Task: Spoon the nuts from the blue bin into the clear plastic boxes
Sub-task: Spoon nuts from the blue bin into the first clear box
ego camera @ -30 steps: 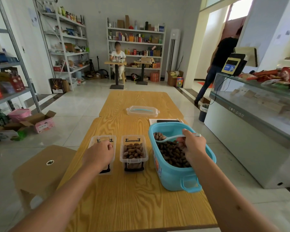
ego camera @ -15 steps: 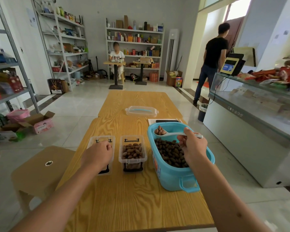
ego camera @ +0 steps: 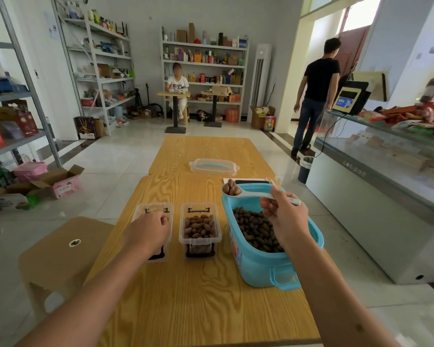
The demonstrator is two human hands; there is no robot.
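Head view: looked forward and down over a wooden table (ego camera: 201, 296) with strong yellow grain, a second matching table (ego camera: 211, 149) butted against its far end.
Blue bin: the blue bin (ego camera: 258, 266) sat on the right side of the near table, open, with dark brown nuts (ego camera: 256, 229) piled inside.
Right hand: the right hand (ego camera: 286, 219) was over the bin, fingers curled round the handle of a white spoon (ego camera: 251, 194) — its bowl held a few nuts up at the bin's far rim.
Left hand: the left hand (ego camera: 148, 231) rested on the left clear box (ego camera: 156, 214), fingers curled on its top; couldn't tell how much was in that box.
Middle box: the second clear box (ego camera: 200, 229) stood just beside it, between the left one and the bin, filled with nuts, black latch at each end.
Far table: a clear lid (ego camera: 214, 167) with a blue strip lay there, well apart from the boxes.
Room: pale tiled floor, white metal shelves (ego camera: 203, 61) crammed with packages along the back wall, grey racks on the left, cardboard boxes (ego camera: 60, 181) on the floor.
Right side: a glass counter (ego camera: 376, 176) with red snack packs on top — a small screen stood at its far end.
People: one person (ego camera: 178, 93) sat at a little table at the back, another (ego camera: 316, 93) in a black shirt stood by the doorway.
Near left: a low wooden stool (ego camera: 60, 259) beside the table.
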